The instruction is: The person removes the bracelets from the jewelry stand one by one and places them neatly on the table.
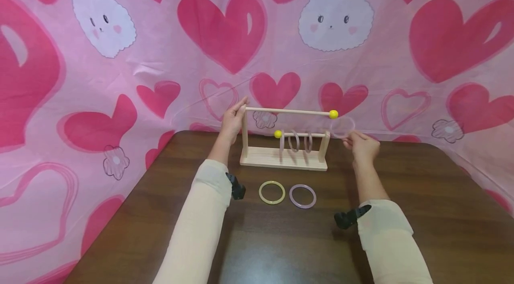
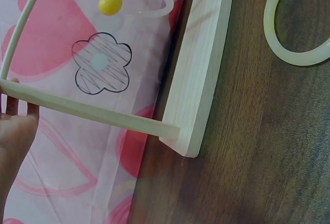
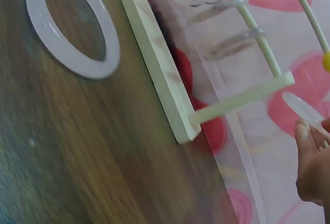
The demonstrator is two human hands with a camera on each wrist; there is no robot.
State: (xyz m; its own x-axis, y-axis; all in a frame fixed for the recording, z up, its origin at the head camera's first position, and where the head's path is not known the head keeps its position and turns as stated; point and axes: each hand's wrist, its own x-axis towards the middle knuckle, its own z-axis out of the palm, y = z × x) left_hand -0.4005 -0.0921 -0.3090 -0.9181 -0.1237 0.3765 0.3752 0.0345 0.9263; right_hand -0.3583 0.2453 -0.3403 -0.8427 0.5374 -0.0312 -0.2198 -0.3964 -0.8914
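Note:
A wooden ring stand [image 1: 261, 158] has a long upper rod [image 1: 289, 111] and a shorter lower rod, each tipped with a yellow ball [image 1: 333, 114]. Three translucent pale rings [image 1: 282, 143] hang on the lower rod. My left hand [image 1: 230, 124] holds the top of the tall left post [image 2: 93, 111]; part of its fingers is hidden behind the wood. To the right of the upper rod's ball, my right hand [image 1: 365, 146] pinches a clear pinkish ring [image 3: 301, 107] by its lower edge, apart from the rod.
On the brown table [image 1: 281, 244], in front of the stand, lie a yellow ring [image 1: 260, 193] and a purple ring [image 1: 291, 198] side by side. Behind the stand hangs a pink cloth [image 1: 289, 56] with hearts and rabbits. Both wrists wear a black camera [image 1: 237, 187].

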